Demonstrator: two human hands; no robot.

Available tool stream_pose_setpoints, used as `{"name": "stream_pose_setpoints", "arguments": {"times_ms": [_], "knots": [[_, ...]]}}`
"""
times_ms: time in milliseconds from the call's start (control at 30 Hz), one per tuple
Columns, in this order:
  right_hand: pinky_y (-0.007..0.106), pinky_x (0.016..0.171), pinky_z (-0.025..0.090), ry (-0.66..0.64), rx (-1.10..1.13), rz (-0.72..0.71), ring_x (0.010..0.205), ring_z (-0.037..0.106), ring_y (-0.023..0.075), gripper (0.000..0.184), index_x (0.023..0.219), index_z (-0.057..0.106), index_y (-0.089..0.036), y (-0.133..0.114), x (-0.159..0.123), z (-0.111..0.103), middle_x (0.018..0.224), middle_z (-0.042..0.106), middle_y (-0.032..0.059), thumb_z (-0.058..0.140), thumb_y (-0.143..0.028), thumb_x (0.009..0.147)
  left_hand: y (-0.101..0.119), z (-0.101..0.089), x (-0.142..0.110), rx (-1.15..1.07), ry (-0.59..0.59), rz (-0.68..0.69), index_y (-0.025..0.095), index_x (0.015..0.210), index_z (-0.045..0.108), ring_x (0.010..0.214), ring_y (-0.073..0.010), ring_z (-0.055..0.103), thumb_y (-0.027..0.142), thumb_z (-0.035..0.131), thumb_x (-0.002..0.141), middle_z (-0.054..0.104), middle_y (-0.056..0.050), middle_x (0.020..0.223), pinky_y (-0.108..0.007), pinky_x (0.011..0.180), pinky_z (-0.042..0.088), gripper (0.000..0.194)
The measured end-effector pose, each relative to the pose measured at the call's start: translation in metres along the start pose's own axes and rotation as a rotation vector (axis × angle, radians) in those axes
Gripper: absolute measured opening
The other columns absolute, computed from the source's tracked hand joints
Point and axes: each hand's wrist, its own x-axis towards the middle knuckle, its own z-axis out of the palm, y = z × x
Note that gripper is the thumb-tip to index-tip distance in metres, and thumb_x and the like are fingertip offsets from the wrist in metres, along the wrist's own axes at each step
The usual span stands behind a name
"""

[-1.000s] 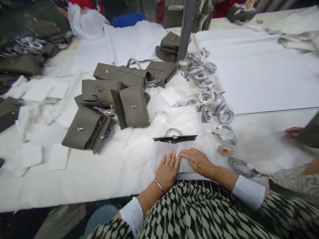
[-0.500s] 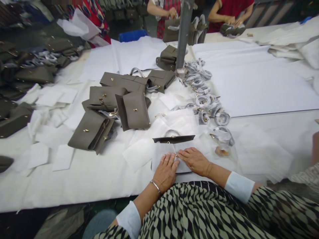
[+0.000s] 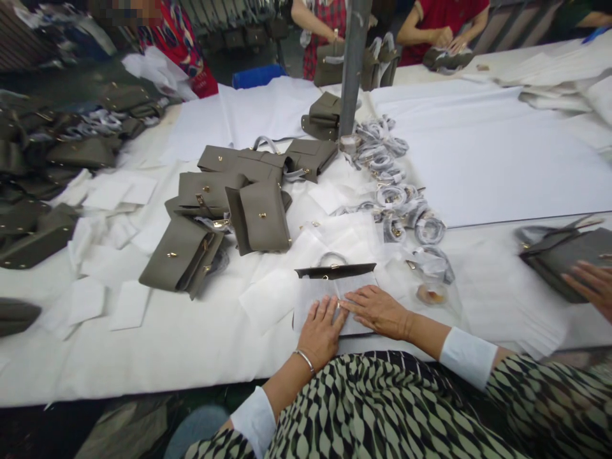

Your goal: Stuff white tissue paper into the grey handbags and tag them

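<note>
Directly before me lies a handbag (image 3: pixel 313 272), its dark flap edge and handle pointing away from me. A sheet of thin white paper (image 3: pixel 306 296) covers its front, and a small gold clasp pokes through near the middle. My left hand (image 3: pixel 321 326) rests flat on the paper's left half, fingers stretched toward the clasp. On the right half, my right hand (image 3: pixel 375 309) lies flat too, its fingertips close to the clasp. Neither hand grips anything.
Several olive handbags (image 3: pixel 262 220) lie ahead to the left. Wrapped coiled straps (image 3: pixel 392 194) and a tape roll (image 3: pixel 431 294) sit to the right. A metal post (image 3: pixel 351 70) rises from the table. At far right, another person's hand (image 3: pixel 593 287) touches a dark bag (image 3: pixel 564 255).
A dark bag and another person's hand have come into view at the right. My hands stay nearly in place on the paper; the whole view has shifted slightly.
</note>
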Motion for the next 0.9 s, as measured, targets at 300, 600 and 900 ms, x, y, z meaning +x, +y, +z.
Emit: {"name": "stream_pose_setpoints", "arguments": {"times_ms": [300, 600, 900], "knots": [[0.046, 0.103, 0.03, 0.058, -0.052, 0.0, 0.121, 0.043, 0.024, 0.047, 0.137, 0.044, -0.024, -0.001, -0.011, 0.014, 0.138, 0.049, 0.007, 0.049, -0.029, 0.091, -0.007, 0.004, -0.005, -0.108, 0.087, 0.03, 0.015, 0.136, 0.04, 0.14, -0.0282, 0.022, 0.039, 0.058, 0.079, 0.032, -0.01, 0.149, -0.045, 0.115, 0.019, 0.065], [0.043, 0.091, 0.038, 0.011, -0.033, 0.094, 0.106, 0.05, 0.025, 0.037, 0.125, 0.055, -0.021, -0.003, 0.007, 0.008, 0.127, 0.056, 0.0081, 0.052, -0.033, 0.09, -0.008, 0.006, -0.002, -0.079, 0.062, 0.019, 0.013, 0.14, 0.034, 0.138, -0.0261, 0.026, 0.038, 0.056, 0.08, 0.035, -0.009, 0.148, -0.042, 0.116, 0.017, 0.069], [0.042, 0.091, 0.039, 0.038, 0.034, 0.057, 0.105, 0.051, 0.0244, 0.037, 0.125, 0.055, -0.023, 0.003, 0.006, 0.009, 0.125, 0.058, 0.007, 0.052, -0.03, 0.089, -0.008, -0.004, 0.002, -0.111, -0.039, 0.002, 0.018, 0.137, 0.039, 0.136, -0.0265, 0.028, 0.032, 0.051, 0.082, 0.036, -0.004, 0.148, -0.042, 0.114, 0.021, 0.058]]}}
